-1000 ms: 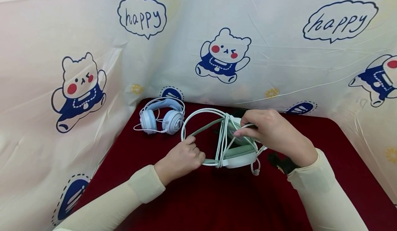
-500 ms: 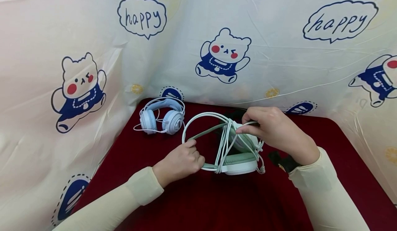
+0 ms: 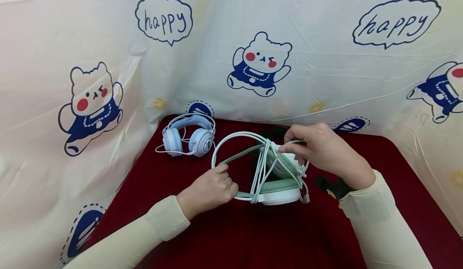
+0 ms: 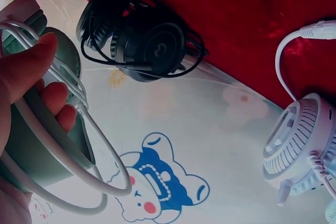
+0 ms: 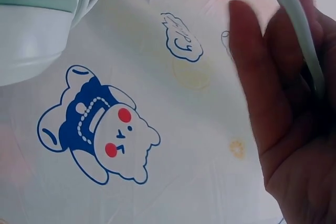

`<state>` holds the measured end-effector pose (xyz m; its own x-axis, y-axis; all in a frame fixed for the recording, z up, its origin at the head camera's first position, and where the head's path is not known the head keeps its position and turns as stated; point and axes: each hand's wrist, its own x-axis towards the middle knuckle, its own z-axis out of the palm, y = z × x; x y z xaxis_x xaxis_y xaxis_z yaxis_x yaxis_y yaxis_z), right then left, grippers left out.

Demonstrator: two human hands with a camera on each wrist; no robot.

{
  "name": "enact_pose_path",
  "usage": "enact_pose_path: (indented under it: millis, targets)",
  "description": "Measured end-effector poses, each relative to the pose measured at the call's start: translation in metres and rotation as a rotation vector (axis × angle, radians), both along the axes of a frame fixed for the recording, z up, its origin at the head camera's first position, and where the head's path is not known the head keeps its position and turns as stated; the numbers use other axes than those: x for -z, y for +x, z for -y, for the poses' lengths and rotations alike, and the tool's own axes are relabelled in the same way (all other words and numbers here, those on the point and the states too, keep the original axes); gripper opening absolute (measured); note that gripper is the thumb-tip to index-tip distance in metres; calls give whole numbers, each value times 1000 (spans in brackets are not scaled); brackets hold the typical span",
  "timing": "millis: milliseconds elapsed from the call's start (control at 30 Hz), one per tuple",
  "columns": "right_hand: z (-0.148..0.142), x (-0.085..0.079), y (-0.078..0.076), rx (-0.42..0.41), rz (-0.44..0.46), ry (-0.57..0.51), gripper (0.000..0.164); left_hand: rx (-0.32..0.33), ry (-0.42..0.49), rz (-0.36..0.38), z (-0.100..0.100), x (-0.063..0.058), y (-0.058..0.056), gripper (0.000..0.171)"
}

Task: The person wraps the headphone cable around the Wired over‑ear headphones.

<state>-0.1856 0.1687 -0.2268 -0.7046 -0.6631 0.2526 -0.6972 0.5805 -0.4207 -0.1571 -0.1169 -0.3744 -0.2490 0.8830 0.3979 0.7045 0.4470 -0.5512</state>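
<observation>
A white and green headset [image 3: 280, 196] is held up over the red cloth, its pale cable [image 3: 261, 168] wound several times across the band just beside the ear cups. My left hand [image 3: 211, 184] grips the headband on its near left side; the left wrist view shows those fingers curled round the band [image 4: 58, 156]. At the headset's right, my right hand [image 3: 318, 150] pinches a length of the cable between thumb and fingers. In the right wrist view that cable stretch [image 5: 294, 19] runs across the curled fingers, with one ear cup [image 5: 34, 40] at upper left.
A light blue and white headset [image 3: 189, 136] stands at the table's back left. Behind the held one is a black headset [image 4: 149, 45], mostly hidden in the head view. A printed curtain [image 3: 325, 72] rises along the back and sides of the red tablecloth [image 3: 289, 237].
The held headset has sunk slightly and shifted a little right. My right hand has drawn slightly right with the cable, and the left keeps its grip on the band.
</observation>
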Motion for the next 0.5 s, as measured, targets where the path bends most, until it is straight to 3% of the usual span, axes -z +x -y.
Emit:
enact_pose_path:
  millis: [133,500]
  targets:
    - [-1,1,-2,3,2,-20,14,-4,0,8,0,1,1,28]
    - [-2,7,-9,-51,-206,-44,22,19,-11,-17,-1,5,3,29]
